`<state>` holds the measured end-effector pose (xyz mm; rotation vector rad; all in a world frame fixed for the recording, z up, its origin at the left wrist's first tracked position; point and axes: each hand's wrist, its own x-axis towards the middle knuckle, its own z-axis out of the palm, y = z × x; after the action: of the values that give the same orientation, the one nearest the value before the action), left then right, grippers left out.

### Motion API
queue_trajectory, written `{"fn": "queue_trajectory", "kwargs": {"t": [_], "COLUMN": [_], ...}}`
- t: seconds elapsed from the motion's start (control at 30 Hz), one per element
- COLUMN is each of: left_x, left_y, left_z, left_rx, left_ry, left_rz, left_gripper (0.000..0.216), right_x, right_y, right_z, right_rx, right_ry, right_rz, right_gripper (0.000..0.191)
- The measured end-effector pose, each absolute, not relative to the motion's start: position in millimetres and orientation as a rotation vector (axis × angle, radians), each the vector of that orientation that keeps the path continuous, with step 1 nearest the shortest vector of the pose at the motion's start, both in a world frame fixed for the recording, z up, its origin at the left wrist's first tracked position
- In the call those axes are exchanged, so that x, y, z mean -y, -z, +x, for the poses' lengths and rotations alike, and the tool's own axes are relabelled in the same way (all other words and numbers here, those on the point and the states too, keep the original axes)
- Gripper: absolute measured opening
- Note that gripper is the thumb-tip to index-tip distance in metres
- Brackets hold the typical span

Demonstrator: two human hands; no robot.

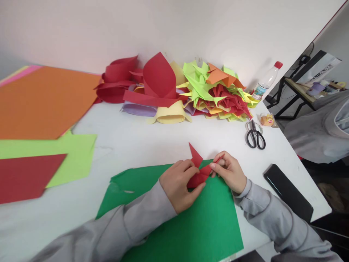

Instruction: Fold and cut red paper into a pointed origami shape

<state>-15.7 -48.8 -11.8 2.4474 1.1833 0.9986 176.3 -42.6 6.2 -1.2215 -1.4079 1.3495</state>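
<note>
A small folded red paper figure (198,171) is held just above a green paper sheet (191,225) on the white table (141,142). My left hand (180,187) grips its body, with thumb and fingers closed around the lower folds. My right hand (230,173) pinches a thin red point of the same figure between fingertips. One red pointed flap sticks up between the two hands. Both sleeves are grey.
A pile of folded paper figures (215,91) and curled red, yellow and purple paper (155,87) lies at the back. Black scissors (255,136), a plastic bottle (265,82), a black phone (287,191) sit right. Orange (43,98), lime and red sheets lie left.
</note>
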Motion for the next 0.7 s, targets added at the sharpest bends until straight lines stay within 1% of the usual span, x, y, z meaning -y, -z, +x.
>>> {"fn": "queue_trajectory", "kwargs": {"t": [0.23, 0.47, 0.6, 0.7], "left_x": [45.9, 47.0, 49.3, 50.1], "left_y": [6.9, 13.2, 12.6, 11.8], "left_z": [-19.5, -16.0, -15.5, -15.5], "left_rx": [-1.152, -1.164, -1.17, -1.16], "left_ry": [-0.871, -1.035, -1.086, -1.106], "left_rz": [2.43, 2.419, 2.433, 2.459], "left_gripper": [0.023, 0.021, 0.022, 0.023], "right_x": [42.9, 43.5, 44.7, 46.0], "right_y": [-6.1, -5.6, -4.2, -2.9], "right_z": [176.8, 177.6, 179.0, 179.2], "right_rx": [1.458, 1.454, 1.514, 1.599], "right_ry": [-1.343, -1.362, -1.341, -1.292], "right_rz": [-1.231, -1.213, -1.234, -1.252], "right_gripper": [0.038, 0.037, 0.045, 0.055]}}
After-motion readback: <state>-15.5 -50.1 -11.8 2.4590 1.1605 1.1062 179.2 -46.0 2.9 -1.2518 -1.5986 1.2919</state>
